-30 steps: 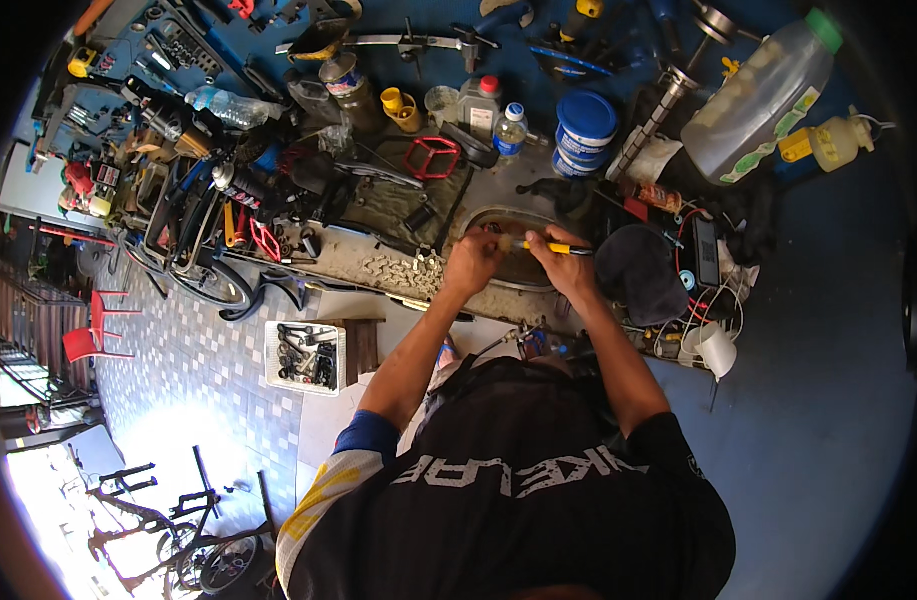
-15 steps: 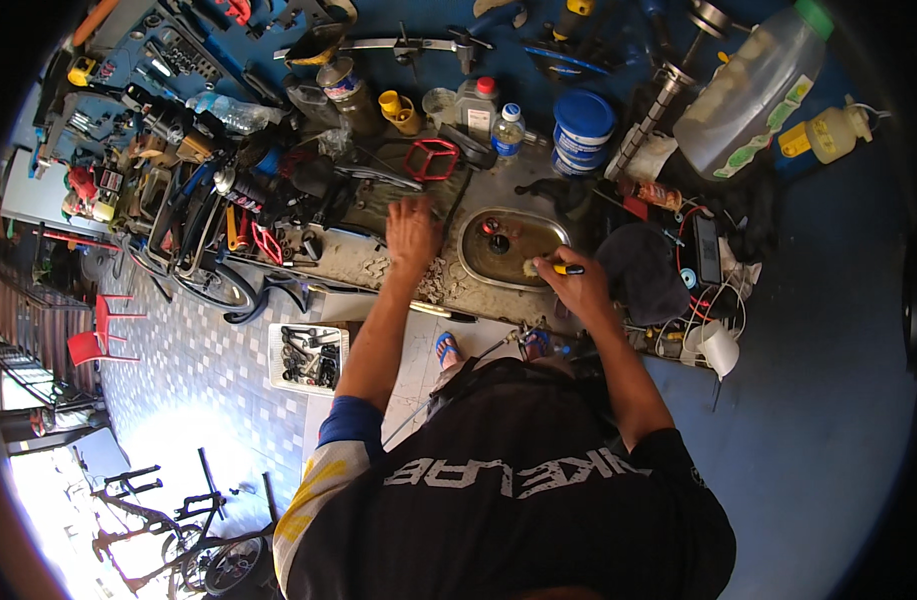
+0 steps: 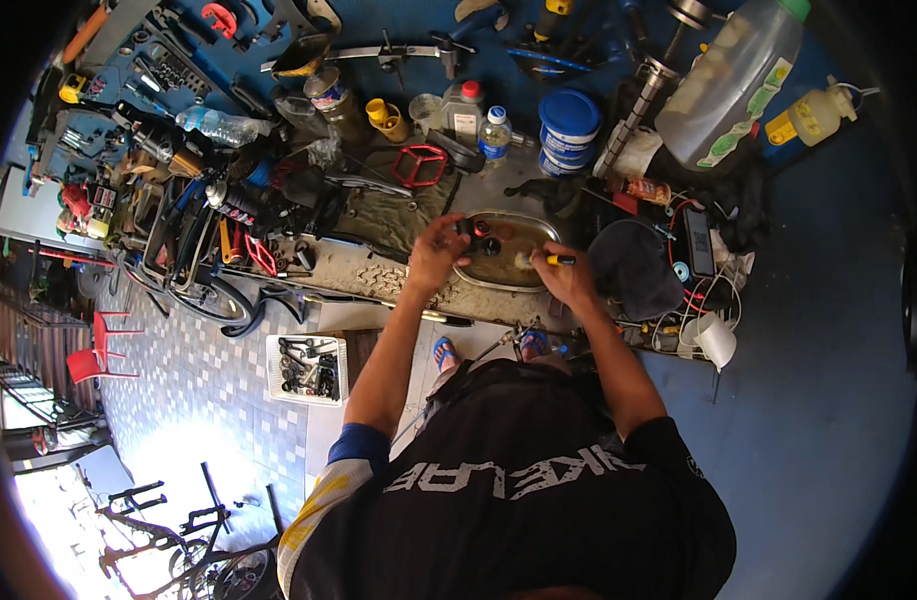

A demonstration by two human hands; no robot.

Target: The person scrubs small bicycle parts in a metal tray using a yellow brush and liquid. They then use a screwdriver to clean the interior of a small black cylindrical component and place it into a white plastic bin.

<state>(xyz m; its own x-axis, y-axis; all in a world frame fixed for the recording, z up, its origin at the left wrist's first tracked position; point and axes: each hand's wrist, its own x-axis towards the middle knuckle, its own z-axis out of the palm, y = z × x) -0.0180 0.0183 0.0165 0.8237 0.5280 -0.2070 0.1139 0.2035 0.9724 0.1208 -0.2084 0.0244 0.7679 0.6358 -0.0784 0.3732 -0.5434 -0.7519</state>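
An oval metal basin (image 3: pixel 508 288) with murky brownish liquid sits on the worktop. A small red ring-shaped part (image 3: pixel 480 229) and a round black part (image 3: pixel 491 245) lie inside it. My left hand (image 3: pixel 437 256) is at the basin's left rim, its fingers closed round a small dark part (image 3: pixel 465 228) whose shape is hard to make out. In my right hand (image 3: pixel 572 280) is a brush (image 3: pixel 559 260) with a yellow and black handle. Its pale bristles point into the basin from the right side.
Left of the basin a dirty mat (image 3: pixel 383 225) bears a red bicycle pedal (image 3: pixel 419 166). Behind stand a blue tub (image 3: pixel 568 130) and several bottles. A dark cap-like cloth (image 3: pixel 636 270) lies to the right. Below, a white basket (image 3: pixel 308 370) holds metal parts.
My left hand has come off the mat, moving right to the basin's rim, and now holds a small dark part. My right hand keeps the brush over the basin, shifted slightly.
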